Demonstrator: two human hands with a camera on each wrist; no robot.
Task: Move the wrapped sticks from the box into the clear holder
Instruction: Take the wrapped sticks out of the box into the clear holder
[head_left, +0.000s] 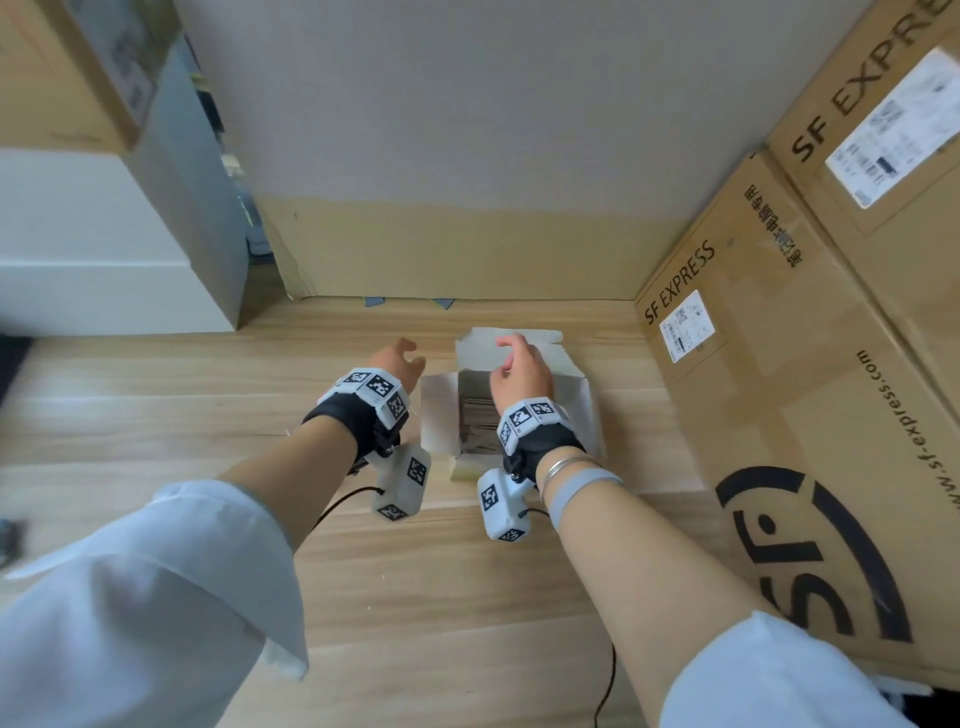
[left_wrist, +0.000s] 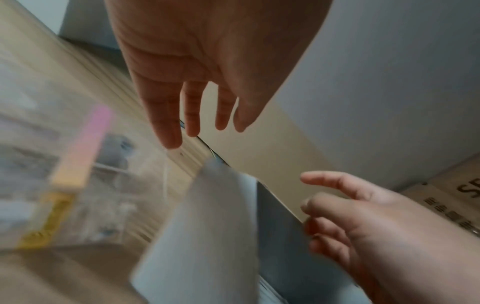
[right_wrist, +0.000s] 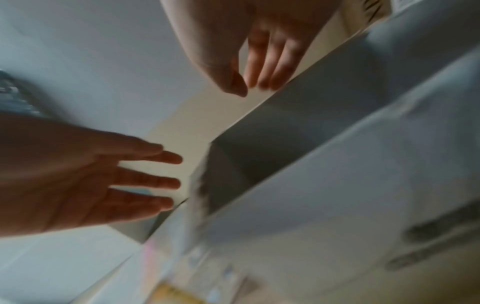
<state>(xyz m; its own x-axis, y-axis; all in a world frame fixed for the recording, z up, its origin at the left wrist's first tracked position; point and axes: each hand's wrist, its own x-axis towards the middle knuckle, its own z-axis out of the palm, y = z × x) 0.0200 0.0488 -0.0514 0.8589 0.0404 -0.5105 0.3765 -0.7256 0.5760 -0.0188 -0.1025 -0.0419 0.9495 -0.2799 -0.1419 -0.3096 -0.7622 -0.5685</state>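
Note:
A small white cardboard box (head_left: 570, 375) lies on the wooden table with its flaps spread, and paper-wrapped sticks (head_left: 475, 422) are stacked inside. My right hand (head_left: 511, 358) hovers over the far end of the box, fingers loosely curled and holding nothing. Just left of the box my left hand (head_left: 408, 358) is empty, its fingers straight. The wrist views are blurred: the left hand (left_wrist: 205, 123) reaches past a box flap (left_wrist: 215, 226), and the right hand (right_wrist: 252, 86) is above the box's grey inside (right_wrist: 272, 154). A blurred clear object with pink and yellow labels (left_wrist: 64, 174), possibly the holder, lies near my left wrist.
Large SF Express cartons (head_left: 810, 415) wall off the right side. A cardboard panel (head_left: 467, 249) stands behind the box, and a white block (head_left: 104, 260) sits at the left. Bare wooden tabletop (head_left: 441, 597) stretches in front between my forearms.

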